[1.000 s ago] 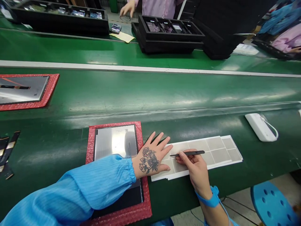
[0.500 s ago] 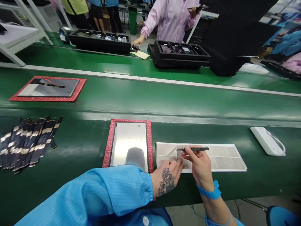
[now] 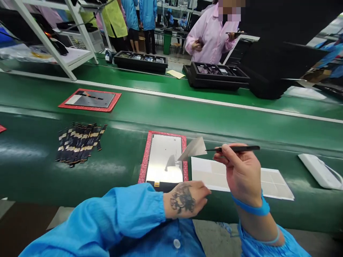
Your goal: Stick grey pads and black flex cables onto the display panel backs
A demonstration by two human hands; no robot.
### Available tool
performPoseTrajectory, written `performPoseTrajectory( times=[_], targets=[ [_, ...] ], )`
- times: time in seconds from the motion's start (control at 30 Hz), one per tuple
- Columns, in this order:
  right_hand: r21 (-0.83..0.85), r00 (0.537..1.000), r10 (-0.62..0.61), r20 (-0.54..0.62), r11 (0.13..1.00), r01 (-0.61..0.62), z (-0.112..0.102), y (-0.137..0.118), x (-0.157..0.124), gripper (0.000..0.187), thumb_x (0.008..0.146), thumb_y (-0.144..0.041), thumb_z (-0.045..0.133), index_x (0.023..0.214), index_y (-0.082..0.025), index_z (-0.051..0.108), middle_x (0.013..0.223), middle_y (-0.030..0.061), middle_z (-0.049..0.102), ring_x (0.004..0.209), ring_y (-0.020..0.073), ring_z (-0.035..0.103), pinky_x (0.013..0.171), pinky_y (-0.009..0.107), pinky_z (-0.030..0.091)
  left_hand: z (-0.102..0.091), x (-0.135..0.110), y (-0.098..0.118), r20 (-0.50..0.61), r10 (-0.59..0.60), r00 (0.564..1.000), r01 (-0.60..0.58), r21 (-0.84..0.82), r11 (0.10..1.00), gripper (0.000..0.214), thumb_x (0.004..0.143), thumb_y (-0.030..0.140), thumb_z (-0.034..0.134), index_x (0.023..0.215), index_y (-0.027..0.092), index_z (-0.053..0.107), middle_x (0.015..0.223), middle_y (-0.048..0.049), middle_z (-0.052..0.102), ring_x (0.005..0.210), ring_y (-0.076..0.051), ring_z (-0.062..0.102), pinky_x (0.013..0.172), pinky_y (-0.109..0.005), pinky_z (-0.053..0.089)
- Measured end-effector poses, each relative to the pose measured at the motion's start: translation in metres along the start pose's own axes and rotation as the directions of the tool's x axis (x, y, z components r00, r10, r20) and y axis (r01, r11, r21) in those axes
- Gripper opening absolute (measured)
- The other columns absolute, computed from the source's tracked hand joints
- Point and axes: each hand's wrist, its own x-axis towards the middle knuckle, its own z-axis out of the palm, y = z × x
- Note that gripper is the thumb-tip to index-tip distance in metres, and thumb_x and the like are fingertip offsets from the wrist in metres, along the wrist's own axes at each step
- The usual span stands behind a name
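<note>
Black tweezers (image 3: 245, 148) are pinched in my right hand (image 3: 242, 171). Their tips grip a corner of a thin greyish adhesive piece (image 3: 195, 147), raised above the right side of a display panel (image 3: 160, 157). The panel lies silvery face up on a red bubble-wrap pad (image 3: 144, 157), and a dark shadow falls on it. Under my right forearm and hand rests a white backing sheet (image 3: 197, 167) with several rectangular pieces. My left hand (image 3: 189, 200), tattooed on its back, hovers by the panel's lower right corner, fingers loosely bent and apart; nothing shows in them.
Black flex cables (image 3: 80, 142) lie piled at the left. Behind them a second panel (image 3: 93, 100) sits on red wrap. A white corded device (image 3: 318, 171) is at the right. Across the bench stand black trays (image 3: 218, 76) and a person in pink (image 3: 211, 39).
The adhesive piece has come off the backing sheet and moved left over the panel, held by the tweezers. My left hand has lifted off the sheet. The view has shifted left.
</note>
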Motion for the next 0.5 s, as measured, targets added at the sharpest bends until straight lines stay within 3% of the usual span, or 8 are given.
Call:
performPoseTrajectory(
  times=[0.03, 0.07, 0.13, 0.2, 0.27, 0.37, 0.5],
  targets=[
    [-0.003, 1.000, 0.004, 0.002, 1.000, -0.004, 0.000, 0.004, -0.007, 0.049, 0.054, -0.054, 0.092, 0.074, -0.020, 0.062, 0.065, -0.0019, 0.069, 0.053, 0.0143, 0.066, 0.054, 0.028, 0.059, -0.007, -0.017, 0.001, -0.011, -0.139, 0.990, 0.134, -0.206, 0.969, 0.018, 0.095, 0.028, 0.054, 0.102, 0.017, 0.067, 0.090, -0.0031, 0.072, 0.076, -0.013, 0.066, 0.065, -0.021, 0.052],
    [-0.008, 1.000, 0.008, -0.003, 1.000, -0.008, 0.001, 0.008, -0.014, 0.049, 0.054, -0.054, 0.092, 0.073, -0.020, 0.063, 0.064, -0.0017, 0.069, 0.052, 0.0144, 0.066, 0.053, 0.028, 0.060, -0.013, -0.034, 0.001, -0.002, -0.296, 0.955, 0.267, -0.422, 0.866, 0.017, 0.093, 0.031, 0.057, 0.091, 0.017, 0.066, 0.076, 0.0000, 0.068, 0.067, -0.012, 0.062, 0.060, -0.021, 0.048],
    [-0.021, 1.000, 0.023, -0.019, 1.000, -0.023, 0.002, 0.015, -0.028, 0.048, 0.053, -0.053, 0.093, 0.073, -0.020, 0.064, 0.063, -0.0008, 0.069, 0.051, 0.0152, 0.067, 0.053, 0.027, 0.061, -0.019, -0.063, -0.003, 0.036, -0.569, 0.821, 0.404, -0.741, 0.537, 0.025, 0.086, 0.039, 0.066, 0.077, 0.017, 0.059, 0.061, 0.0039, 0.056, 0.057, -0.010, 0.052, 0.053, -0.021, 0.041],
    [-0.042, 0.999, 0.038, -0.028, 0.998, -0.039, 0.003, 0.021, -0.040, 0.046, 0.054, -0.052, 0.093, 0.073, -0.020, 0.066, 0.063, 0.0001, 0.070, 0.051, 0.0160, 0.068, 0.052, 0.027, 0.061, -0.019, -0.081, -0.010, -0.011, -0.723, 0.690, 0.359, -0.863, 0.356, 0.034, 0.076, 0.047, 0.073, 0.074, 0.018, 0.055, 0.061, 0.0044, 0.052, 0.057, -0.010, 0.048, 0.054, -0.022, 0.038],
    [-0.066, 0.999, 0.049, -0.016, 0.997, -0.050, 0.004, 0.026, -0.050, 0.043, 0.057, -0.053, 0.091, 0.074, -0.021, 0.067, 0.064, 0.0007, 0.070, 0.051, 0.0164, 0.068, 0.052, 0.027, 0.061, -0.016, -0.089, -0.018, -0.081, -0.794, 0.603, 0.254, -0.923, 0.288, 0.042, 0.068, 0.051, 0.079, 0.079, 0.018, 0.055, 0.069, 0.0020, 0.057, 0.064, -0.011, 0.052, 0.060, -0.024, 0.042],
    [-0.078, 0.998, 0.068, 0.005, 0.995, -0.068, 0.007, 0.031, -0.060, 0.041, 0.059, -0.054, 0.091, 0.074, -0.022, 0.069, 0.065, 0.0003, 0.070, 0.051, 0.0156, 0.068, 0.051, 0.024, 0.061, -0.014, -0.088, -0.025, -0.112, -0.826, 0.553, 0.145, -0.963, 0.228, 0.049, 0.059, 0.049, 0.086, 0.084, 0.018, 0.057, 0.078, -0.0007, 0.062, 0.072, -0.014, 0.057, 0.067, -0.026, 0.047],
    [-0.060, 0.996, 0.081, 0.028, 0.995, -0.079, 0.011, 0.032, -0.067, 0.037, 0.061, -0.051, 0.091, 0.074, -0.023, 0.070, 0.064, -0.0011, 0.070, 0.051, 0.0135, 0.068, 0.052, 0.021, 0.060, -0.024, -0.085, -0.026, -0.097, -0.817, 0.568, 0.141, -0.967, 0.213, 0.037, 0.070, 0.046, 0.080, 0.075, 0.017, 0.057, 0.065, 0.0018, 0.057, 0.062, -0.011, 0.052, 0.062, -0.025, 0.044]
  ],
)
